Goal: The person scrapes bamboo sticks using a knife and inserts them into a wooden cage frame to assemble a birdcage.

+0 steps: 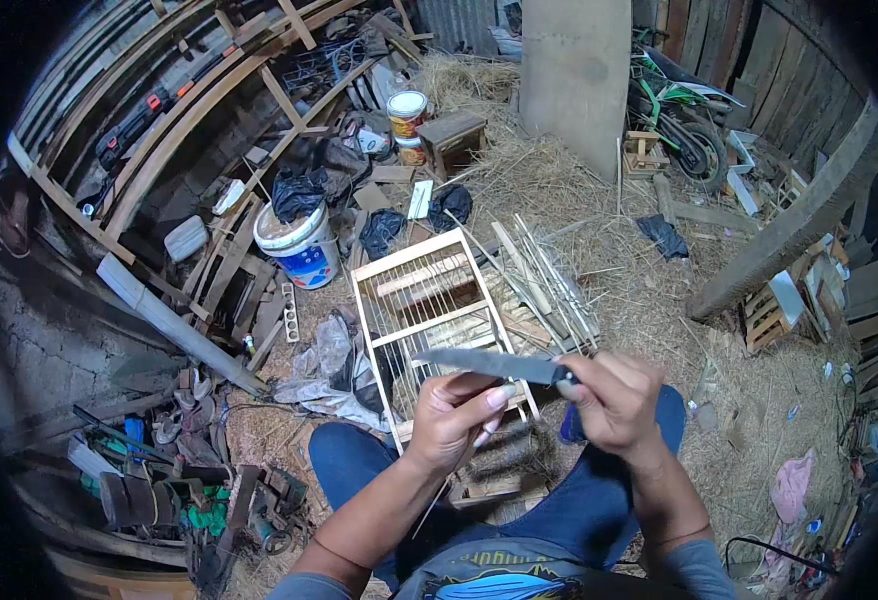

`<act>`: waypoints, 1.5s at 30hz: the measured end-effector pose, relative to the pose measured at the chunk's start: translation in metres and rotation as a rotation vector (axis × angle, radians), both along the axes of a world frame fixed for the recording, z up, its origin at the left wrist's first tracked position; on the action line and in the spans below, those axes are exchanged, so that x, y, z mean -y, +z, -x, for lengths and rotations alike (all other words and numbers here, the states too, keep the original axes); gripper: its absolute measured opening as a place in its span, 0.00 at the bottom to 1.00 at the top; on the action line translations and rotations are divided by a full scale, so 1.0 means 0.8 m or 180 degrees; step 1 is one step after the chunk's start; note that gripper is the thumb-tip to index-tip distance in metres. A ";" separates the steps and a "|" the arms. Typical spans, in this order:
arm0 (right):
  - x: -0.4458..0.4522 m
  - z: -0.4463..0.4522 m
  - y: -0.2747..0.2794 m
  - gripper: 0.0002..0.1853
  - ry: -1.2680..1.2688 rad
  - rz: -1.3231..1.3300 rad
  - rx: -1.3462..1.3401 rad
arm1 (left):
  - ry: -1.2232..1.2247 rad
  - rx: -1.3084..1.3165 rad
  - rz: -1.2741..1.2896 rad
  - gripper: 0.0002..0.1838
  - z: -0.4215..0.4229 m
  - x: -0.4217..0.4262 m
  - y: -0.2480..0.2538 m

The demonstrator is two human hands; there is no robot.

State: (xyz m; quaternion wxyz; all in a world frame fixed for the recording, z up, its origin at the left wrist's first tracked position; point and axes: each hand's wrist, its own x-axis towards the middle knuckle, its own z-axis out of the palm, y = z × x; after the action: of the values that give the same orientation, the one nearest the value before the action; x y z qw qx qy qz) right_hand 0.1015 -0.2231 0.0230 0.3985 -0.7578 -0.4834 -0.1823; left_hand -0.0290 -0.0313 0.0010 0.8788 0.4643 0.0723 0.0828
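Observation:
My right hand [614,400] is closed round the dark handle of a knife [489,364], whose grey blade points left across my lap. My left hand [461,418] is pinched closed just under the blade, near its middle. A thin pale stick [429,510] runs down from the left hand towards my lap; its upper part is hidden by the fingers. Beyond both hands, a light wooden frame with thin bars [429,328] leans at a tilt between my knees. The hands and knife cover part of its lower end.
Long thin strips of wood [549,285] lie right of the frame. A white bucket [299,250] with a black bag stands to the left. Tools and scraps [189,500] are heaped at lower left. A slanting wooden post [789,220] and a motorbike [684,120] are on the right.

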 end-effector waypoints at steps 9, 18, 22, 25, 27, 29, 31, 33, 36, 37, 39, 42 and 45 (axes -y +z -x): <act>-0.005 0.007 -0.009 0.11 0.0017 -0.0028 0.0061 | 0.0254 0.0173 0.0247 0.20 -0.007 0.007 -0.003; 0.005 0.002 -0.005 0.11 -0.0174 -0.0030 0.0006 | 0.0089 0.0065 0.0317 0.23 -0.002 0.004 -0.008; -0.006 0.011 -0.010 0.11 0.0068 -0.0085 -0.0056 | 0.0197 0.0054 0.0326 0.24 -0.003 0.011 -0.001; -0.009 0.011 -0.009 0.11 0.0060 -0.0091 -0.0054 | 0.0200 0.0049 0.0321 0.24 -0.003 0.008 -0.005; -0.010 0.010 -0.009 0.10 -0.0001 -0.0112 -0.0040 | 0.0200 0.0015 0.0349 0.23 -0.002 0.007 -0.003; -0.010 0.009 -0.011 0.10 -0.0031 -0.0088 -0.0030 | 0.0213 -0.0022 0.0376 0.22 -0.001 0.006 -0.004; -0.011 0.006 -0.011 0.10 -0.0051 -0.0066 -0.0015 | 0.0203 0.0097 0.0339 0.21 -0.002 0.005 -0.010; -0.011 0.004 -0.011 0.09 -0.0053 -0.0041 -0.0017 | 0.0190 0.0086 0.0293 0.20 -0.002 0.003 -0.009; -0.011 0.003 -0.016 0.09 -0.0081 -0.0021 -0.0034 | 0.0199 0.0021 0.0216 0.18 -0.003 0.004 -0.007; -0.011 0.003 -0.017 0.09 -0.0084 -0.0019 -0.0035 | 0.0225 -0.0036 0.0188 0.17 -0.003 0.004 -0.007; -0.010 0.002 -0.020 0.09 -0.0082 -0.0027 -0.0048 | 0.0243 -0.0041 0.0171 0.18 -0.003 0.003 -0.013; -0.008 0.000 -0.029 0.08 -0.0381 0.0065 -0.0132 | 0.0329 -0.0005 0.0113 0.18 -0.001 0.004 -0.010; 0.000 -0.025 -0.041 0.09 -0.0647 -0.0457 -0.0079 | 0.0325 0.0082 0.0068 0.19 0.005 0.001 -0.009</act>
State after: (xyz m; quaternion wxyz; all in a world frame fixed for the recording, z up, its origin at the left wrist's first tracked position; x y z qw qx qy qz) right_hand 0.1215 -0.2231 -0.0099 0.4372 -0.7746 -0.3848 -0.2464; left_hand -0.0327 -0.0325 -0.0063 0.8793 0.4494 0.0855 0.1328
